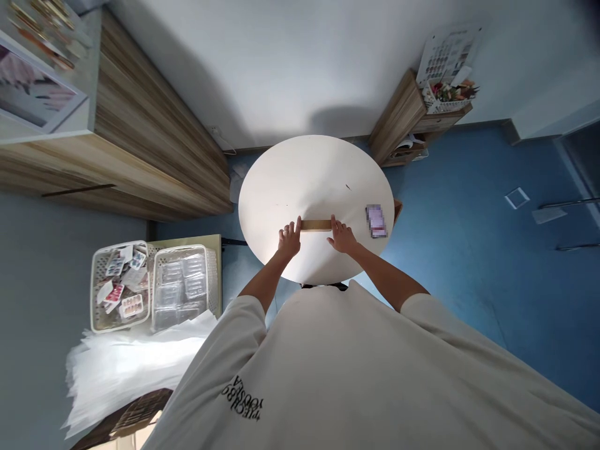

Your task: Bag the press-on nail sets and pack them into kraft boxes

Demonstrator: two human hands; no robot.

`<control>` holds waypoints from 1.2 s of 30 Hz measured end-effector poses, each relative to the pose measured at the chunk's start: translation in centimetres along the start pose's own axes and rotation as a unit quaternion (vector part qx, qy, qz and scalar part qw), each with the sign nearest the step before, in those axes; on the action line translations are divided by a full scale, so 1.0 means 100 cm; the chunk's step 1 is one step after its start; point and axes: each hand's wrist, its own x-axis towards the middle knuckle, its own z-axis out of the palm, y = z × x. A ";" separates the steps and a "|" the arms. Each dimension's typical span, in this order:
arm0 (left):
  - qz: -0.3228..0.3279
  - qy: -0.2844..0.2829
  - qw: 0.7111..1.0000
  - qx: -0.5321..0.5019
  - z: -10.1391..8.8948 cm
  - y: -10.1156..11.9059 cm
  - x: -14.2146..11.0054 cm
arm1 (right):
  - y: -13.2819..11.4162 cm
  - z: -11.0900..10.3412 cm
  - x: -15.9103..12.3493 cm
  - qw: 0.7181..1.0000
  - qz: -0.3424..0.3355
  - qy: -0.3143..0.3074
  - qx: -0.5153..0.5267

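A narrow brown box (315,225), apparently cardboard, lies lengthwise across the near half of the round white table (300,169). My left hand (289,240) grips its left end, with a ring on one finger. At the right end, my right hand (343,237) holds it in the same way, fingers bent against the edge. Both forearms reach in from my body at the table's near side. The undersides of my fingers are hidden, and so is whatever the box holds. To the right of my right hand lies a phone (376,221) with a blurred screen.
White baskets of nail-tip packs (120,286) and clear plastic cases (180,284) stand at the lower left, beside white sheets (126,362). A wooden cabinet (159,112) rises on the left. A small wooden shelf (398,119) stands behind right.
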 end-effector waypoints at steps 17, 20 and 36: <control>0.088 0.011 0.977 -0.193 -0.032 0.035 0.024 | -0.014 -0.038 -0.036 0.939 0.166 0.163 0.254; 0.128 0.013 0.973 -0.191 -0.039 0.065 0.034 | -0.001 -0.052 -0.051 0.922 0.189 0.215 0.260; 0.270 -0.034 0.946 -0.173 -0.035 0.240 0.070 | 0.108 -0.122 -0.129 0.840 0.319 0.358 0.254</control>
